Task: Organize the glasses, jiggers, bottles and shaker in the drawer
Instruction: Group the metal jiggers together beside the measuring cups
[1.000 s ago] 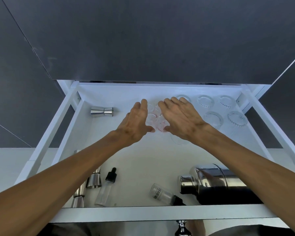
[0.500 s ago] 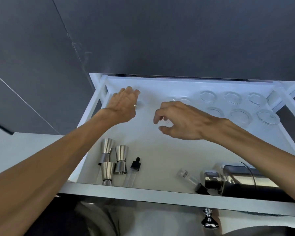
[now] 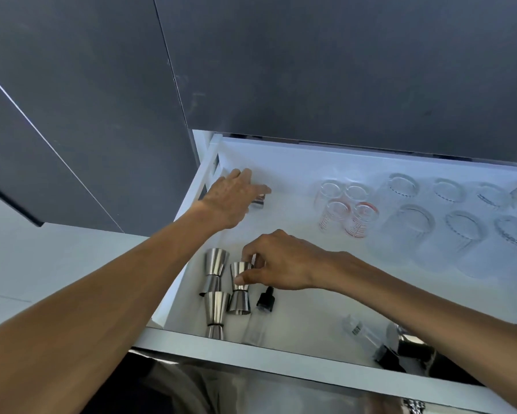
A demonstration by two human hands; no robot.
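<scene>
Since a moment ago the right hand (image 3: 284, 261) has dropped from the middle of the white open drawer (image 3: 296, 204) to the near left corner, where its fingertips pinch the upper cup of a small upright steel jigger (image 3: 239, 289). The left hand (image 3: 231, 198) has closed loosely over the lone steel jigger lying at the back left (image 3: 258, 201); how firm that hold is, I cannot tell. Two taller steel jiggers (image 3: 215, 289) stand touching beside the pinched one, and a black-capped clear dropper bottle (image 3: 261, 312) lies just beside it, so a careless lift could topple them. The clear glasses (image 3: 406, 216) sit grouped at the back right. Dark grey cabinet fronts (image 3: 311, 61) surround the drawer.
</scene>
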